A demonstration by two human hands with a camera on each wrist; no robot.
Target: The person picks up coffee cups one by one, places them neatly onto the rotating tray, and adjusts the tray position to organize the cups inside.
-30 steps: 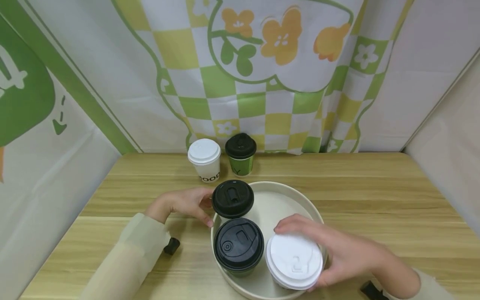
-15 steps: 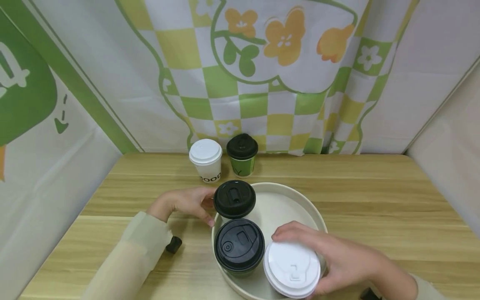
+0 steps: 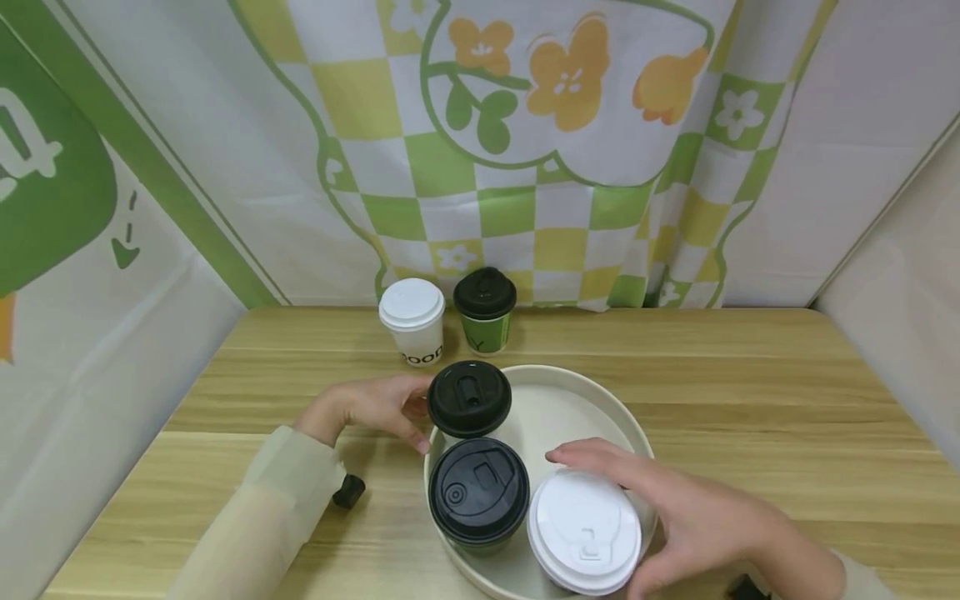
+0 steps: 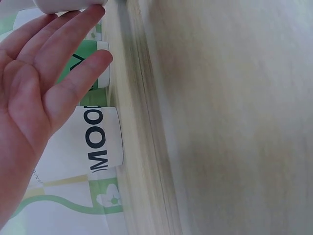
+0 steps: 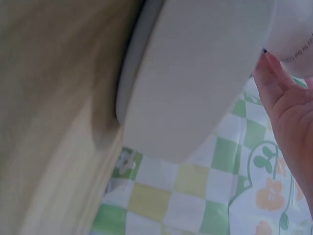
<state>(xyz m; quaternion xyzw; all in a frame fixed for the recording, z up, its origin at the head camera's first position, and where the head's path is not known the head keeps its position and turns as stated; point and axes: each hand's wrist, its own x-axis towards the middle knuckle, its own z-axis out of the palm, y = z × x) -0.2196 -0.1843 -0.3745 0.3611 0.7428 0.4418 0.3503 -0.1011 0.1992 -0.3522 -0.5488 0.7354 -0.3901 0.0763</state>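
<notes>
A round cream tray (image 3: pixel 577 392) carries two cups with black lids, the rear one (image 3: pixel 468 398) and the front one (image 3: pixel 478 492), and a white-lidded cup (image 3: pixel 585 529) at the front right. My right hand (image 3: pixel 675 508) is spread around the white-lidded cup, index finger and thumb slightly off its lid. In the right wrist view, my right fingertips are close to the cup's printed white side (image 5: pixel 296 34). My left hand (image 3: pixel 382 408) is at the tray's left rim beside the rear black lid; in the left wrist view its extended fingers (image 4: pixel 73 36) reach the pale tray wall (image 4: pixel 68 4).
Behind the tray stand a white cup with a white lid (image 3: pixel 412 321) and a green cup with a black lid (image 3: pixel 485 310). A checked, flowered curtain (image 3: pixel 525 208) hangs at the back of the wooden table (image 3: pixel 750 400).
The white-lidded cup has shifted slightly toward the front on the tray. My right hand's fingers have loosened and spread away from its lid. My left hand stays at the rim.
</notes>
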